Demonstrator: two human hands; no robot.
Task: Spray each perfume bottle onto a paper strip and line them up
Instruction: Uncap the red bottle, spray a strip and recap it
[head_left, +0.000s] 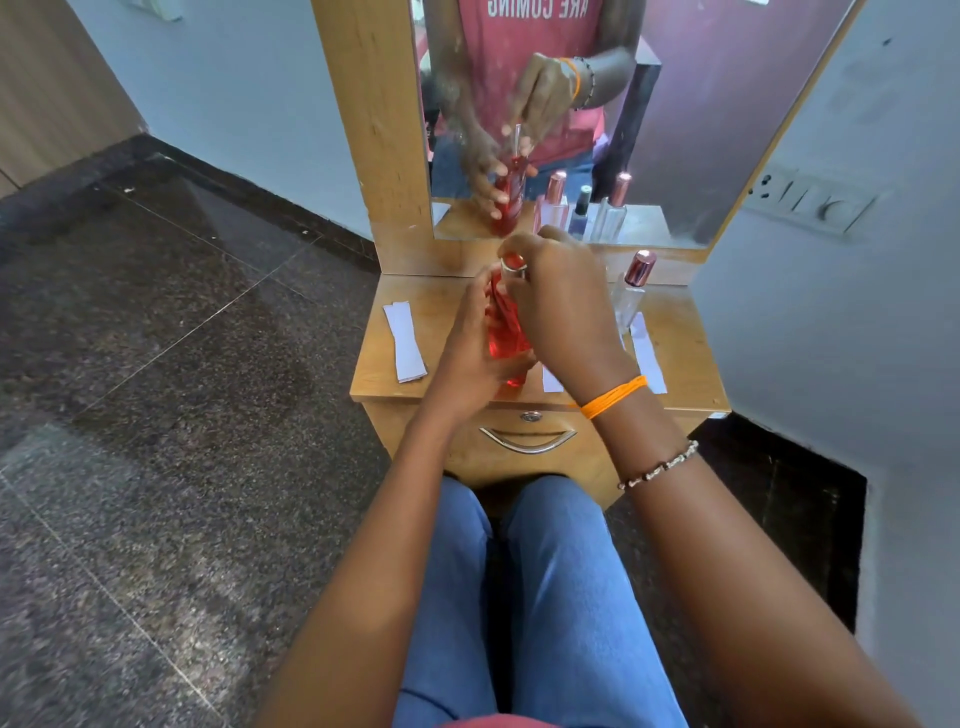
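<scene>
A tall red perfume bottle (503, 332) is held upright over the small wooden dressing table (680, 364). My left hand (467, 358) wraps its lower body from the left. My right hand (558, 301) is closed around its top, at the silver collar near the cap. A clear bottle with a rose-gold cap (631, 291) stands at the back right of the table. White paper strips lie flat: a stack at the left (405, 340), one at the right (647, 353), and one partly hidden under my right wrist (551, 379).
A mirror (701, 130) at the back reflects my hands and further bottles. The table has a drawer with a metal handle (527, 439) just above my knees. A wall with a switch panel (810, 200) stands close on the right; dark stone floor lies to the left.
</scene>
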